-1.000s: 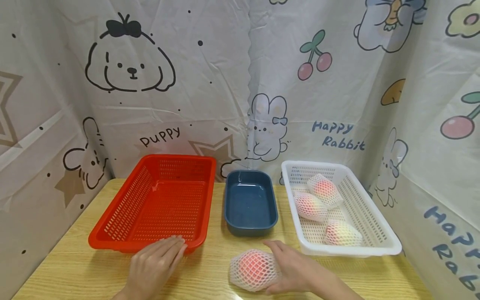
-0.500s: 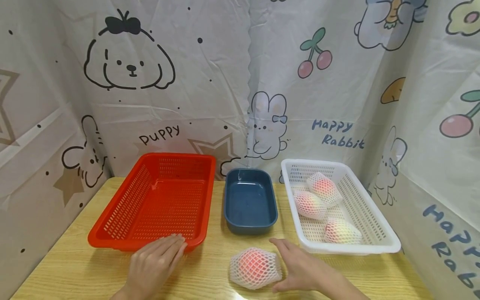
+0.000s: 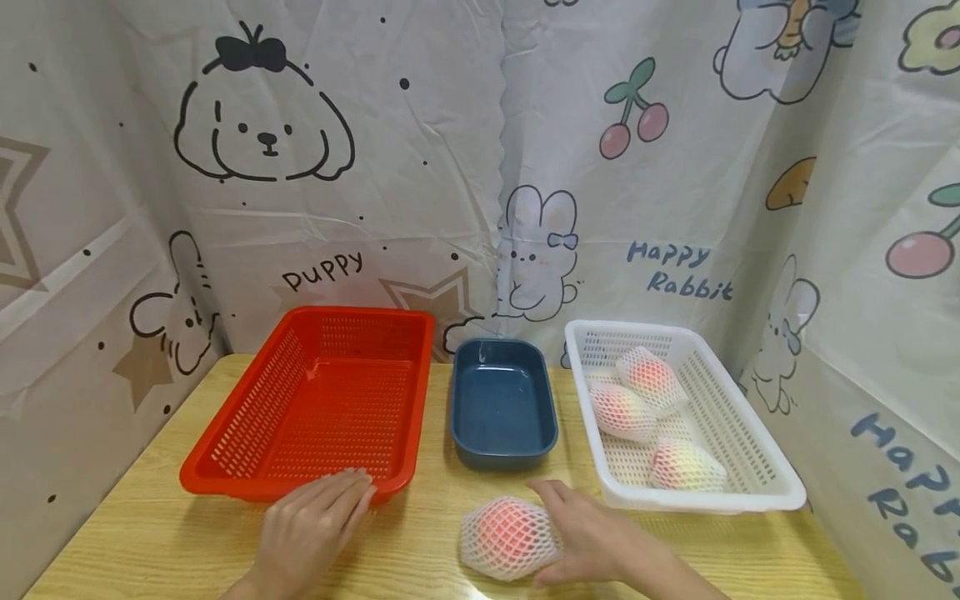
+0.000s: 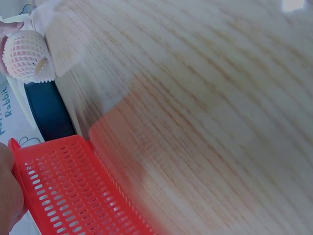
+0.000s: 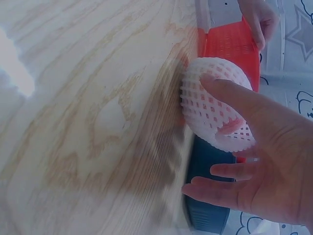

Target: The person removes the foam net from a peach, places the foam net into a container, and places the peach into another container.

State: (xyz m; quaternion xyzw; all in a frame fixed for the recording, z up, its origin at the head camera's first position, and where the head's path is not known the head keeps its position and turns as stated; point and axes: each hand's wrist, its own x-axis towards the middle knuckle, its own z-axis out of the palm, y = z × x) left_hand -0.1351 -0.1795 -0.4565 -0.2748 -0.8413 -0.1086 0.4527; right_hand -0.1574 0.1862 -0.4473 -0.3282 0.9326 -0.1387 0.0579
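Observation:
A pink, round fruit in a white foam net [image 3: 508,538] lies on the table near the front. My right hand [image 3: 588,537] is at its right end, thumb and fingers spread to either side. In the right wrist view the thumb overlaps the foam net [image 5: 212,105], while the other fingers extend straight below it. My left hand [image 3: 311,525] rests with its fingers on the front rim of a red plastic basket [image 3: 292,489]. The left wrist view catches only part of that hand [image 4: 9,191], beside the basket's perforated wall.
A dark blue rectangular dish [image 3: 504,457] stands between the red basket and a white basket [image 3: 705,498]. Inside the white one lie several net-wrapped fruits [image 3: 651,379]. Behind the wooden table [image 3: 420,558] hangs a printed curtain [image 3: 435,167].
Half a second ago my right hand stood slightly back from the fruit; it has moved left, again up against its end. The fruit and left hand stay put.

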